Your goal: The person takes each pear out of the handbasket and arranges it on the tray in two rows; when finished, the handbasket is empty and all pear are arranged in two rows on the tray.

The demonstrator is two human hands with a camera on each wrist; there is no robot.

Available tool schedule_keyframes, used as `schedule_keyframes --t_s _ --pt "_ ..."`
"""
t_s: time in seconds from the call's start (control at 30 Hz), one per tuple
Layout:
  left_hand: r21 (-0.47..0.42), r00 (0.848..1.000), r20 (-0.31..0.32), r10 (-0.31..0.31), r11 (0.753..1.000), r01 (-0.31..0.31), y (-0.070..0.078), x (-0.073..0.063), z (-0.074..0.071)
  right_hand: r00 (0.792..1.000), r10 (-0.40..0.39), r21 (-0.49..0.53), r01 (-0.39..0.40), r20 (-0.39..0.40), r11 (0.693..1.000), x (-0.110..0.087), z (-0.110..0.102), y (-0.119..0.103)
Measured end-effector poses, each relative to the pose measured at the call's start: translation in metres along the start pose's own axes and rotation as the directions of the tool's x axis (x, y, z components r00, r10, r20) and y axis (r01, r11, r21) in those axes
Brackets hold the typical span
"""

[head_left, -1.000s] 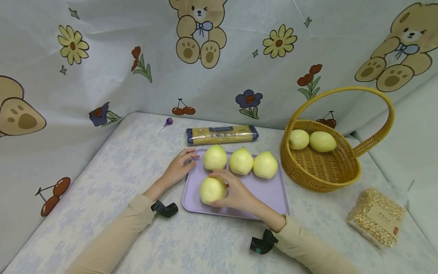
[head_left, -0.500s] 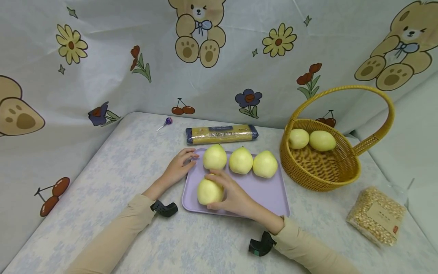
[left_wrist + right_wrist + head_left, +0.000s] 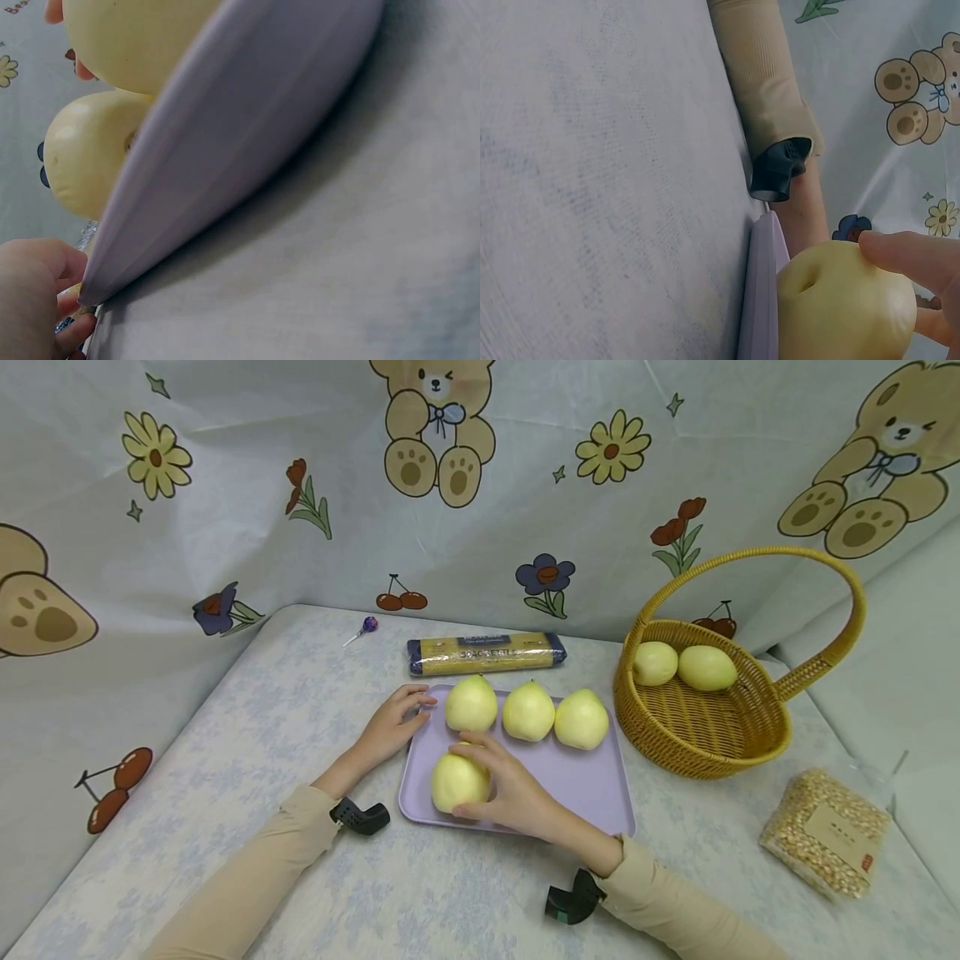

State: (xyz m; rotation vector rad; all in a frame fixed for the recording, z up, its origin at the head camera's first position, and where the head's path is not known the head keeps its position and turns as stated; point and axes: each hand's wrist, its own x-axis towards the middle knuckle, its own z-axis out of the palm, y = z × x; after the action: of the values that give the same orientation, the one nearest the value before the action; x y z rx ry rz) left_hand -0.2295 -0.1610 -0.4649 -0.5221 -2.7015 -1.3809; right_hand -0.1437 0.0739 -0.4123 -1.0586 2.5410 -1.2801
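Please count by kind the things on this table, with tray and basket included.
Rounded pale-yellow fruits: 6
Lilac rectangular tray: 1
Golden woven basket with arched handle: 1
Long yellow-and-blue plastic spaghetti packet: 1
Small purple lollipop with white stick: 1
Clear plastic bag of pale grains: 1
Total: 11

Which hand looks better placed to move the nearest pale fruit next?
Probably the right hand: it grips the nearest pale fruit between thumb and fingers. The left hand is at the far left corner of the purple tray, away from that fruit.
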Motion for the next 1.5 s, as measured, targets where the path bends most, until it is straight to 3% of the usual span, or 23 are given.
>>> schedule_keyframes --t_s 0.77,1.07,1.2,1.3,1.4,1.5 --pt "0.007 1.0 -0.005 0.001 1.0 -0.001 -0.002 0.001 -0.001 1.0 0.008 0.027 -0.008 -0.016 1.0 0.001 -0.006 -0.004" --pt "-0.007 1.0 -0.002 -0.004 1.0 0.004 -0.001 0.001 0.0 0.99 0.019 0.061 -0.01 -0.14 0.998 0.005 -0.032 -0.004" --pt "-0.01 1.0 0.003 -0.005 1.0 0.005 -0.001 0.001 0.0 0.972 0.039 0.063 -0.025 -0.231 0.998 0.008 -0.057 0.001" --pt "-0.01 1.0 0.0 -0.002 1.0 0.002 -0.001 0.001 0.0 0.948 0.099 0.063 -0.083 -0.302 0.994 0.012 -0.079 0.01" --pt "-0.011 1.0 -0.002 -0.004 1.0 0.003 -0.002 0.0 0.0 0.91 0.17 0.091 -0.146 -0.378 0.985 0.013 -0.105 0.02" --pt "-0.015 1.0 0.002 -0.009 1.0 0.009 -0.002 0.0 0.001 0.857 0.235 0.134 -0.195 -0.458 0.972 0.011 -0.13 0.032"
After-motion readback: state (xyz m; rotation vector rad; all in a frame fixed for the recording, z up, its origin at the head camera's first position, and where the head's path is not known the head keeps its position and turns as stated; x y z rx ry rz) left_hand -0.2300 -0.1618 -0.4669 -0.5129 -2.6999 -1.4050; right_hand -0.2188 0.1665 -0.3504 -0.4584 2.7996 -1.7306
